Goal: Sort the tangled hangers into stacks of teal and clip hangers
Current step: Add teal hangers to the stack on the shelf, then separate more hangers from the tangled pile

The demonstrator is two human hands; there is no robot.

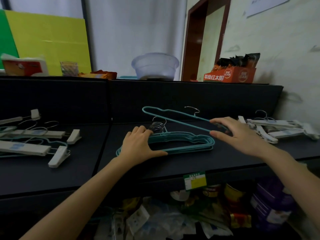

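Observation:
A stack of teal hangers lies flat in the middle of the dark shelf, their metal hooks bunched at the back. My left hand rests flat on the stack's left end, fingers straight. My right hand holds one teal hanger by its right end, lifted and tilted above the stack. White clip hangers lie piled at the right, behind my right hand. More white clip hangers lie at the left, mixed with teal wire.
A dark back panel rises behind the shelf. On top of it stand a clear plastic bowl, an orange snack box and a red-and-white pack. Cans and bags fill the space below the shelf's front edge.

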